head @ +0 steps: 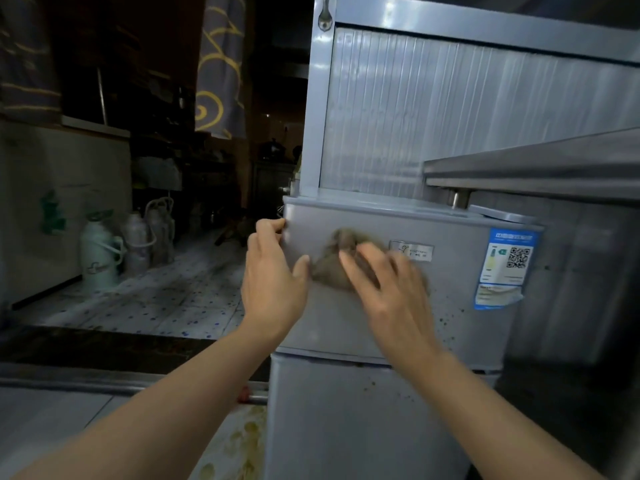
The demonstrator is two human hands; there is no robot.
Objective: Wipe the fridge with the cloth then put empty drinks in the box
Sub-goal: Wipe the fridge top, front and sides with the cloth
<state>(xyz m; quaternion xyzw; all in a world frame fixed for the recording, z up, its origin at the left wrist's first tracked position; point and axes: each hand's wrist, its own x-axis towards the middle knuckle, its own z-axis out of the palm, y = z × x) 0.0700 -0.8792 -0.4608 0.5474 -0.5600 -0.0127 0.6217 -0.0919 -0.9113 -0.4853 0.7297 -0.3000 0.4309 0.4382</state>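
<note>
A small silver fridge (pixel 450 306) stands in front of me, its upper door facing the camera. A crumpled grey-brown cloth (pixel 334 265) lies flat against that door. My right hand (pixel 384 285) presses the cloth onto the door with straight, blurred fingers. My left hand (pixel 272 268) grips the door's left edge, fingers curled round the corner and thumb on the front. Brown specks dot the door's lower right part and the lower door. No drinks or box are in view.
A steel shelf (pixel 533 168) juts out at the right above the fridge top. A ribbed metal cabinet (pixel 450 109) sits on the fridge. Thermos flasks (pixel 104 258) stand on the tiled floor at left. A stained counter (pixel 235 441) lies below left.
</note>
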